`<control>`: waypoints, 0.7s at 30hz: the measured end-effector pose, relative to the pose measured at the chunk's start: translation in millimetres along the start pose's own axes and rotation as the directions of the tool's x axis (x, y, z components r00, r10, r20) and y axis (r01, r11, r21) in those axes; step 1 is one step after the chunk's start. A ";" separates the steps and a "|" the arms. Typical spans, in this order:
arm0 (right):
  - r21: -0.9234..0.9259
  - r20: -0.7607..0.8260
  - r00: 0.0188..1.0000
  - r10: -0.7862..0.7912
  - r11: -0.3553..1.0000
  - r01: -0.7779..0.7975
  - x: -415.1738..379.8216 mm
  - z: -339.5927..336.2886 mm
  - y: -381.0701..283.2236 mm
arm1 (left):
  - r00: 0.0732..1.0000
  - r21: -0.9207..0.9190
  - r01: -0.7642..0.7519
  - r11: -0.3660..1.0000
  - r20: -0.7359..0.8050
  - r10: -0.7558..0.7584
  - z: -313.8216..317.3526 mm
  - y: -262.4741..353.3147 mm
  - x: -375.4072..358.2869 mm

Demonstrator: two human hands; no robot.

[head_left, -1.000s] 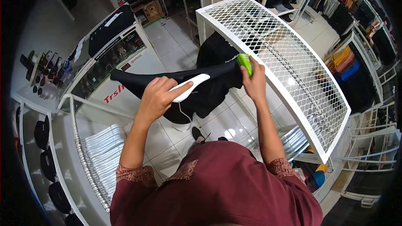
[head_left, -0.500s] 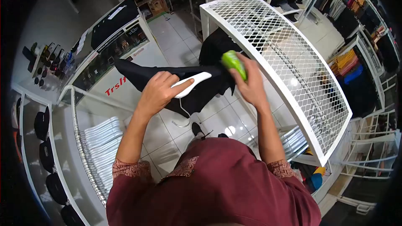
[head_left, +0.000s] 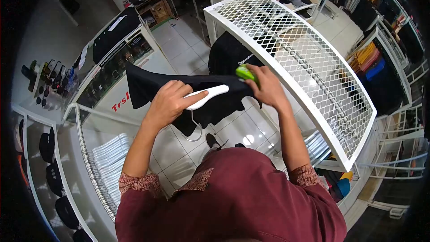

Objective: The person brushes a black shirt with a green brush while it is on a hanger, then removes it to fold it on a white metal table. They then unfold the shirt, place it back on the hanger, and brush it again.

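My left hand (head_left: 169,102) is closed around a white clothes hanger (head_left: 211,96), its thumb lying along the arm. The metal hook points down toward the floor. A black garment (head_left: 154,83) is spread beyond the hanger and droops below it; how it sits on the hanger is partly hidden by my hand. My right hand (head_left: 270,87) grips a small bright green object (head_left: 244,72), possibly a brush, at the garment's right end. Its exact kind is not clear.
A white mesh-topped rack (head_left: 309,69) curves close along my right, with black clothing (head_left: 226,54) hanging at its far end. On the left are a rail of white hangers (head_left: 112,154), a glass display counter (head_left: 112,78) and a shelf of black caps (head_left: 53,177).
My right hand has shifted slightly with the green object, which is less blurred now. The black garment hangs more spread out, and my left hand keeps its hold on the hanger.
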State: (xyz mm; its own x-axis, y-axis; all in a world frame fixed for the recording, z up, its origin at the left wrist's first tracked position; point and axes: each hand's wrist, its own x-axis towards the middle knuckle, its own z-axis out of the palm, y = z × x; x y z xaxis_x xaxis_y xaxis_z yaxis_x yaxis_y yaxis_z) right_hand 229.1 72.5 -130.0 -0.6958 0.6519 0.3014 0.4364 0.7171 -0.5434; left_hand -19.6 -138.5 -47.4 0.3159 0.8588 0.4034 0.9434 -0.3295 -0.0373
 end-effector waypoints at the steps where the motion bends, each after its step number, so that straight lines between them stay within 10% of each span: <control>1: -0.053 0.017 0.998 0.054 0.997 -0.053 0.2 -3.2 13.3 | 1.000 -0.059 0.017 0.998 0.025 -0.016 -3.0 -1.3 0.4; 4: 0.299 0.020 1.000 -0.003 0.954 -0.003 -2.1 4.4 28.6 | 0.997 -0.257 0.051 0.965 0.065 -0.035 -18.0 -9.3 5.5; 6: 0.741 0.207 0.973 -0.100 0.665 -0.089 -4.1 14.1 8.6 | 0.994 -0.322 0.107 0.941 0.044 -0.098 -19.2 -18.2 11.8; 8: 0.722 0.198 0.928 -0.317 0.687 0.081 -12.2 19.4 -15.9 | 0.955 -0.406 0.297 0.864 0.120 -0.272 -19.6 -29.0 19.1; 12: 0.708 0.412 0.900 -0.143 0.672 -0.217 -27.7 33.9 -33.3 | 0.941 -0.441 0.329 0.835 0.076 -0.331 3.5 -55.3 18.0; 14: 0.856 0.265 0.957 -0.122 0.487 -0.175 -38.0 67.2 -37.7 | 0.896 -0.316 0.279 0.907 -0.253 -0.364 19.7 -54.3 22.3; 16: 0.886 0.213 0.976 -0.038 0.428 -0.177 -43.2 89.2 -47.5 | 0.620 -0.473 0.570 0.672 -0.290 -0.729 49.2 -44.3 20.6; 18: 0.871 0.142 0.989 0.040 0.469 -0.144 -42.3 100.9 -64.8 | 0.479 -0.765 0.586 0.268 0.060 -0.876 79.1 -33.4 12.9; 21: 0.786 0.129 0.990 0.062 0.603 -0.141 -50.8 120.9 -82.7 | 0.412 -0.590 0.713 0.379 -0.085 -0.907 91.3 -7.2 9.0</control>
State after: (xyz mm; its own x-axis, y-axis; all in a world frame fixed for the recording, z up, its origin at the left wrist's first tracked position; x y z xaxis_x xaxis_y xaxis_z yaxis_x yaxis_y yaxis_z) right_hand 159.4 -49.7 -195.1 -0.7351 0.6581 0.1632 -0.0874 0.1467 -0.9853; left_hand -14.4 -92.6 -127.0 -0.7342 0.6196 0.2775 0.5234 0.2562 0.8127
